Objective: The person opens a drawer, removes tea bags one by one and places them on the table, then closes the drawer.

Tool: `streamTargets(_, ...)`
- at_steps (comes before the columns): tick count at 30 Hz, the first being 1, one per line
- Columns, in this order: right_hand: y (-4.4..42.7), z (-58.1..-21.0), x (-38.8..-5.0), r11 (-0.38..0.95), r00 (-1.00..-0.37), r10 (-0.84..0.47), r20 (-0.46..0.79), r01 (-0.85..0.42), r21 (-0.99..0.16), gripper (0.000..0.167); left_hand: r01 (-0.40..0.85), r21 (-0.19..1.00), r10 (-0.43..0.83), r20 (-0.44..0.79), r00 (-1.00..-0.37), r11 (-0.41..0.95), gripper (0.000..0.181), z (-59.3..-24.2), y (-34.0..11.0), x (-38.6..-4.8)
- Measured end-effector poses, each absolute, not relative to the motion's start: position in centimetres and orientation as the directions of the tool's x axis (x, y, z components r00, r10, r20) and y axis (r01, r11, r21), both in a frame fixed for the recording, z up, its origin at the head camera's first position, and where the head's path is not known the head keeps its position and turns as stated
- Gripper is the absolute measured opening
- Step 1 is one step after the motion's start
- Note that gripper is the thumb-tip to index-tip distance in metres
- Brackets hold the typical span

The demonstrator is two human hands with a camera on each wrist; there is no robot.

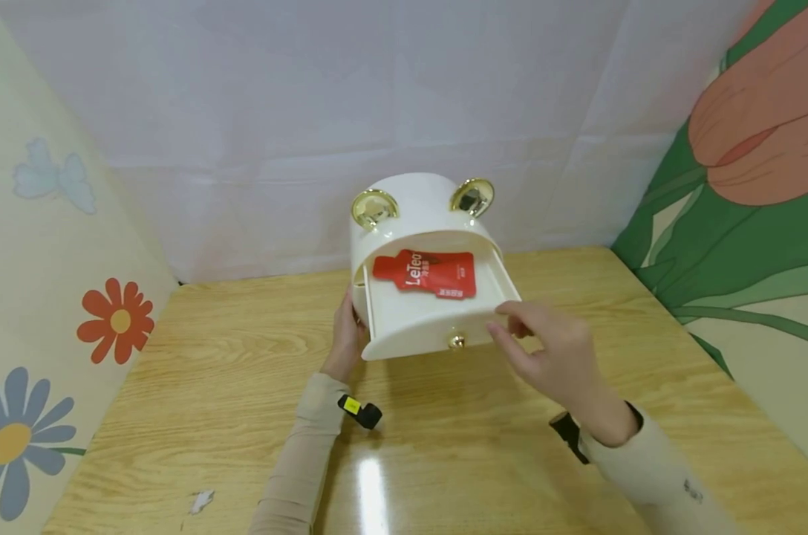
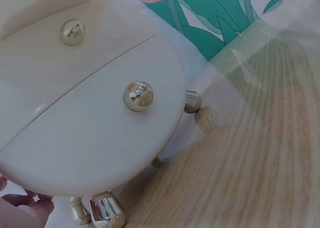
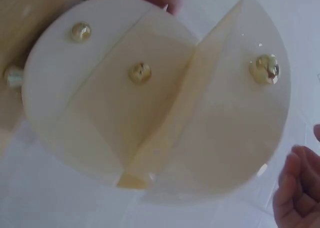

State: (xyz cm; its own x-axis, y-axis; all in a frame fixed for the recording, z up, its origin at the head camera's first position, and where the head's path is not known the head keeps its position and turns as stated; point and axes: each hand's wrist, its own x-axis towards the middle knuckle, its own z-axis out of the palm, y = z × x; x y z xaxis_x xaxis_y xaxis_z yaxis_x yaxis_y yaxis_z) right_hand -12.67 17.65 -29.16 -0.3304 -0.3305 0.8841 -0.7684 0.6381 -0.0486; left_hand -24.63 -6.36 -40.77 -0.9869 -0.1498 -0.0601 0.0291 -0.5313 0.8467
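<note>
A white storage box [image 1: 414, 195] with gold ears stands on the table, its rounded top drawer [image 1: 411, 339] pulled out toward me. In that drawer lies a red spouted pouch [image 1: 437, 273] lettered "LeTea". My left hand [image 1: 345, 336] holds the box low on its left side, most of its fingers hidden behind it; some curled fingers [image 2: 30, 208] show by the lower edge in the left wrist view. By the drawer's front right corner is my right hand [image 1: 544, 349], thumb and forefinger apart, pinching nothing. A gold knob [image 1: 457, 340] sits on the drawer front.
Two lower drawers with gold knobs [image 2: 138, 96] are closed below. Gold feet [image 2: 108, 209] support the box. A pale cloth [image 1: 277, 148] hangs behind the wooden table [image 1: 243, 416], with flower-painted panels on both sides.
</note>
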Motion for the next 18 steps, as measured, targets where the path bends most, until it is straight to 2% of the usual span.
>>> streamTargets(3,18.4,-27.8,-13.0,0.606,-0.387,-0.405,0.828,-0.792,-0.074,0.048,0.019,0.860,-0.149,-0.067,-0.987,-0.510,0.046,-40.9,-6.4,-24.7)
streamTargets(8,19.4,-25.3,-13.9,0.560,-0.444,-0.552,0.706,-0.825,-0.081,0.048,0.014,0.851,-0.146,-0.074,-0.987,-0.524,0.045,-41.1,-6.5,-24.8)
streamTargets(13,20.2,-23.5,-16.0,0.496,-0.478,-0.657,0.583,-0.857,-0.143,0.014,0.008,0.856,-0.132,-0.071,-0.989,-0.518,0.046,-41.0,-6.7,-24.7)
streamTargets(18,20.3,-22.9,-18.4,0.453,-0.482,-0.750,0.454,-0.873,-0.178,0.023,0.005,0.883,-0.096,-0.045,-0.994,-0.470,0.049,-41.0,-6.9,-24.6)
